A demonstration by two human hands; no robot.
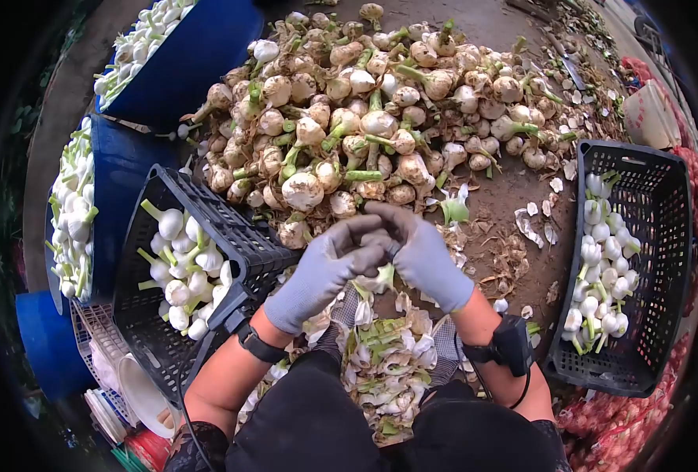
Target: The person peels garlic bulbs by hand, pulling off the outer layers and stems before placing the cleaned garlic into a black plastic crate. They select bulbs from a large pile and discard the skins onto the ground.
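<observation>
My left hand point(329, 263), in a grey glove with dirty fingertips, is held in front of me with its fingers bent inward. My right hand point(423, 252), gloved the same way, meets it, and the fingertips of both come together. Whatever lies between the fingers is hidden. Just below the hands a pale garlic piece with a green part point(376, 279) shows, and I cannot tell if it is held. Beyond the hands spreads a big heap of unpeeled garlic bulbs point(349, 126) with dirty skins and cut green stems.
A black crate point(235, 228) with clean white garlic tilts at the left, another point(659, 204) stands at the right. Blue tubs point(125, 189) of garlic are at the far left. Peeled skins point(388, 370) lie between my legs. Red net sacks point(616, 429) sit lower right.
</observation>
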